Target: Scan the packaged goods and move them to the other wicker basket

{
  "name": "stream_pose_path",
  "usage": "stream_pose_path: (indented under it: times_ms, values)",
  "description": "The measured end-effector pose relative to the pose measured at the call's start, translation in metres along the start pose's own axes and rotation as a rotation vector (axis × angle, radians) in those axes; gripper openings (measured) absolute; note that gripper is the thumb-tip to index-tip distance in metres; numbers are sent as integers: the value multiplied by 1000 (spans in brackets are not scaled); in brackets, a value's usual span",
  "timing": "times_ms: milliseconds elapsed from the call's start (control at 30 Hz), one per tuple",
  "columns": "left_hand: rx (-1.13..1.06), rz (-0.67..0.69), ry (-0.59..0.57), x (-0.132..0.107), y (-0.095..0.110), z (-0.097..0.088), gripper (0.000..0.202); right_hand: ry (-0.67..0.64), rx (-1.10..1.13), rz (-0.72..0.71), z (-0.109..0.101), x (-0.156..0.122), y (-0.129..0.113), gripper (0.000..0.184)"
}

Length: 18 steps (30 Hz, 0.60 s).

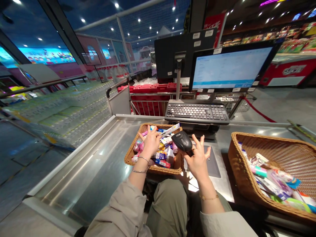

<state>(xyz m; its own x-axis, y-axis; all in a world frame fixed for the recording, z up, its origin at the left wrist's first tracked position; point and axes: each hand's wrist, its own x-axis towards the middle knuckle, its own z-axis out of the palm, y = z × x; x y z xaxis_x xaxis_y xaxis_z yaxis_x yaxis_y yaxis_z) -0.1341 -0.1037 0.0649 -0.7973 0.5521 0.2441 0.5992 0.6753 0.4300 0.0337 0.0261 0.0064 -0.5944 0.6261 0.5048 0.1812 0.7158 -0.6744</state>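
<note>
My left hand [151, 141] reaches into a small wicker basket [130, 154] full of small packaged goods and closes on a long white toothpaste box [170, 130] that sticks up to the right. My right hand [197, 158] holds a black handheld barcode scanner [182, 141] just right of that basket, its head pointing left toward the box; the upper fingers are spread. Both wrists wear thin bracelets.
A larger wicker basket [237, 164] with toothbrush packs and tubes sits at the right on the steel checkout counter [98, 164]. Behind stand a keyboard [197, 113], a lit screen [229, 67] and red shopping baskets [150, 89]. Stacked bottled water lies at the left.
</note>
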Motion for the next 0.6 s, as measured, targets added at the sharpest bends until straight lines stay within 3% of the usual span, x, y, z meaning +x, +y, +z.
stream_pose_path:
  times_ms: [233, 600]
  values:
    - [-29, 13, -40, 10, 25, 7, 24, 35, -9, 16, -3, -1, 4, 22]
    - [-55, 56, -43, 14, 38, 22, 24, 91, -47, 33, -5, -2, 4, 20]
